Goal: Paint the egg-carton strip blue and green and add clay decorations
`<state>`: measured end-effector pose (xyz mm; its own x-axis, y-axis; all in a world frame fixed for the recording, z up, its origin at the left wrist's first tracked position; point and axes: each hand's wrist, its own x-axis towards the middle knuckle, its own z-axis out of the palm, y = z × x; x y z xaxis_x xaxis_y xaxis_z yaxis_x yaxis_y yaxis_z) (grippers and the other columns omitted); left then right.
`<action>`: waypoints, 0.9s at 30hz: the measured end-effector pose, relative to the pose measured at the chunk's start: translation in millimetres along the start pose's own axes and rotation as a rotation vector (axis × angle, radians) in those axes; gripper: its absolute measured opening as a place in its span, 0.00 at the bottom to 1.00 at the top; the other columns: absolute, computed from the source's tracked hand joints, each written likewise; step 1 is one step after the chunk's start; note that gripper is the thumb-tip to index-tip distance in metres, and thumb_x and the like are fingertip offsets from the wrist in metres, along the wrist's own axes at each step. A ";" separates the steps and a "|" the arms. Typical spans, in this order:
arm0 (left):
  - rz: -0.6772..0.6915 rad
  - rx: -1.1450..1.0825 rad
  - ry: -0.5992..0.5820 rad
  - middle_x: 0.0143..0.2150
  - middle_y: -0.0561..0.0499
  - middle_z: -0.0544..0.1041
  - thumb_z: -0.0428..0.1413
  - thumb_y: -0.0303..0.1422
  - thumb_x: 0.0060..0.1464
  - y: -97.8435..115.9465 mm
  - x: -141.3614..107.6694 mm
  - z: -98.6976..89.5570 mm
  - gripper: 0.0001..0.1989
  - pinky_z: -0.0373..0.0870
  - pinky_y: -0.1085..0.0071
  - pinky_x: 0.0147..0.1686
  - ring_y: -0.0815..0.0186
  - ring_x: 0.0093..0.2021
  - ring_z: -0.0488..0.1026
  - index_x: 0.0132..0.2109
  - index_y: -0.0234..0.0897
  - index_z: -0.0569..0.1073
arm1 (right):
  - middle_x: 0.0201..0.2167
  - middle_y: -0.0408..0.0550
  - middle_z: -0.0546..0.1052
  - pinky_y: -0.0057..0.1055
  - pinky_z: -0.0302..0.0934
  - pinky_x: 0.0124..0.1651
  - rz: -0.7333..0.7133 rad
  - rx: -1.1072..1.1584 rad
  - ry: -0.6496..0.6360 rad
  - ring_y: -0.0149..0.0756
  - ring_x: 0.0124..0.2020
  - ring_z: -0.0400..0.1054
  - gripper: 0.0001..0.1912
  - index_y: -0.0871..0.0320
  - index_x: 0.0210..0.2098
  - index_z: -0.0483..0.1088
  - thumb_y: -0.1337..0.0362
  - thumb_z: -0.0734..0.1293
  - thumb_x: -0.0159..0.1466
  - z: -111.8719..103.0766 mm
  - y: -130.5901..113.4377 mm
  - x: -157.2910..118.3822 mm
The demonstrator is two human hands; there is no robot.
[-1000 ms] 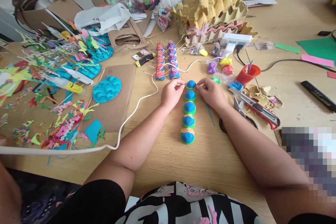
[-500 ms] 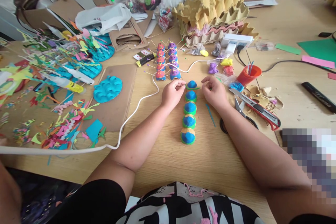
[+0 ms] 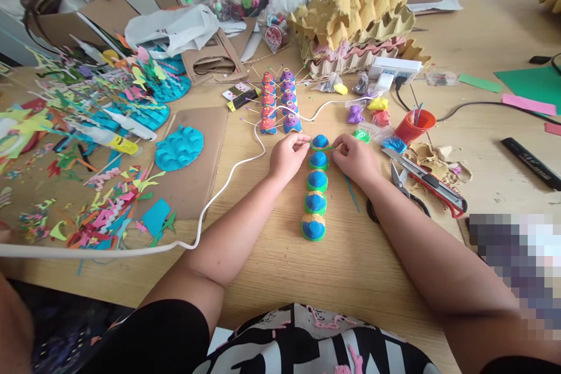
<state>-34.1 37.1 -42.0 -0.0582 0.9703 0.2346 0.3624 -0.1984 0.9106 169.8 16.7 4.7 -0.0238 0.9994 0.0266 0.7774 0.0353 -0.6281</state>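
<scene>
A row of several egg-carton cups (image 3: pixel 316 180), topped with blue clay and edged in green, runs away from me along the table. At its far end, a thin green clay strand (image 3: pixel 323 148) lies across the front of the last blue-topped cup (image 3: pixel 320 141). My left hand (image 3: pixel 289 158) pinches the strand's left end beside that cup. The right end is between the closed fingertips of my right hand (image 3: pixel 356 158). A thin blue stick (image 3: pixel 352 194) lies below my right hand. Just beyond that hand is a lump of green clay (image 3: pixel 362 135).
Two rows of red and purple decorated cups (image 3: pixel 280 102) with pins stand ahead. A white cable (image 3: pixel 232 172) crosses the left side. To the right are scissors (image 3: pixel 400 187), a box cutter (image 3: pixel 427 180) and a red cup (image 3: pixel 415 125). Egg cartons (image 3: pixel 355 17) are stacked behind.
My right hand has moved left, closer to the far cup, and its fingertips now meet the green strand. The green clay lump beyond it has come into view. My left hand stays put.
</scene>
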 end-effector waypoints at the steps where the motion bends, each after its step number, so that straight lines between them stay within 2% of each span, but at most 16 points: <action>1: -0.004 -0.001 -0.004 0.45 0.48 0.89 0.63 0.23 0.62 0.8 -0.1 -0.2 0.08 0.79 0.66 0.49 0.64 0.44 0.85 0.45 0.38 0.84 | 0.30 0.44 0.78 0.33 0.50 0.33 0.005 0.010 0.005 0.37 0.31 0.66 0.05 0.53 0.40 0.76 0.64 0.68 0.64 -0.1 0.1 0.4; 15: -0.055 -0.021 -0.010 0.47 0.46 0.90 0.64 0.24 0.62 6.0 -0.7 -0.9 0.09 0.80 0.65 0.52 0.62 0.46 0.86 0.47 0.37 0.86 | 0.28 0.41 0.75 0.33 0.52 0.35 0.006 0.133 0.031 0.35 0.29 0.64 0.04 0.54 0.37 0.74 0.66 0.68 0.62 0.4 1.5 3.0; 27: -0.036 -0.012 -0.008 0.47 0.47 0.90 0.64 0.24 0.63 3.2 -0.2 -0.6 0.08 0.80 0.64 0.52 0.62 0.46 0.86 0.47 0.37 0.86 | 0.30 0.43 0.77 0.33 0.51 0.34 0.031 0.069 0.025 0.36 0.31 0.66 0.06 0.54 0.40 0.77 0.65 0.68 0.64 0.7 -1.6 4.1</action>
<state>-33.5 36.2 -39.0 -0.0639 0.9779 0.1991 0.3493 -0.1649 0.9224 168.0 20.7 5.3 0.0163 0.9995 0.0255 0.7325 0.0054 -0.6807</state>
